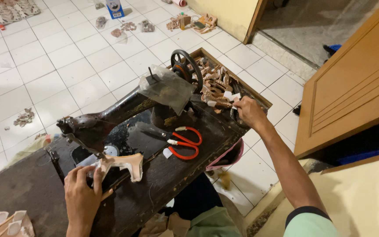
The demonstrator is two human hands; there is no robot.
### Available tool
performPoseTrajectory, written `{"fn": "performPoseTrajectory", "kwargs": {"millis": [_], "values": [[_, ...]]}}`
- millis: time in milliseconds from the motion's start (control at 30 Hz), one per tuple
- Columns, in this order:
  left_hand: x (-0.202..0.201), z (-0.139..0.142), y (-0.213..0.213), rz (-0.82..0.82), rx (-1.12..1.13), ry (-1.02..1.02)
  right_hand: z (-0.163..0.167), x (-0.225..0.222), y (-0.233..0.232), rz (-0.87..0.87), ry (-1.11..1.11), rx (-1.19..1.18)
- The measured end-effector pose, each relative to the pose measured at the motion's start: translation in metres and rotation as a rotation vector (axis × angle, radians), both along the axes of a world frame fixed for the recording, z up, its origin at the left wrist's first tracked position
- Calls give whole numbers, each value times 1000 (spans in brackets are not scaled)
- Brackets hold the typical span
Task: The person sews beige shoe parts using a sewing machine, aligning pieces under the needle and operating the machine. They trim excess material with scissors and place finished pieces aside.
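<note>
An old black sewing machine stands on a dark wooden table. My left hand presses a tan leather shoe piece flat near the needle at the machine's left end. My right hand reaches far right, past the black handwheel, and pinches a small white-tipped piece at the heap of tan leather pieces in the table's tray. Red-handled scissors lie on the table between my hands.
A clear plastic bag hangs over the machine's arm. More tan pieces lie at the table's near left corner. The white tiled floor holds scattered scraps and small boxes. A wooden door stands at right.
</note>
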State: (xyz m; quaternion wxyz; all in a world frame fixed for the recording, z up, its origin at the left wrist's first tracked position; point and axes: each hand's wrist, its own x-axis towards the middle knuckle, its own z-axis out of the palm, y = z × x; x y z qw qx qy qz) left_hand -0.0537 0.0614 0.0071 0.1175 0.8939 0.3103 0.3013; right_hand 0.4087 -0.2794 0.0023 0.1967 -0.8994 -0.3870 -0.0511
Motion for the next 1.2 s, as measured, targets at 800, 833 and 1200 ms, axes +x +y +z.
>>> {"fn": "performPoseTrajectory", "kwargs": {"millis": [800, 833, 1200], "values": [[1, 7, -5, -27, 6, -68, 22, 18, 23, -106, 303, -287], [1, 6, -4, -25, 10, -57, 24, 16, 21, -56, 323, -133], [0, 9, -4, -21, 9, -33, -2, 16, 20, -59, 126, 103]]}}
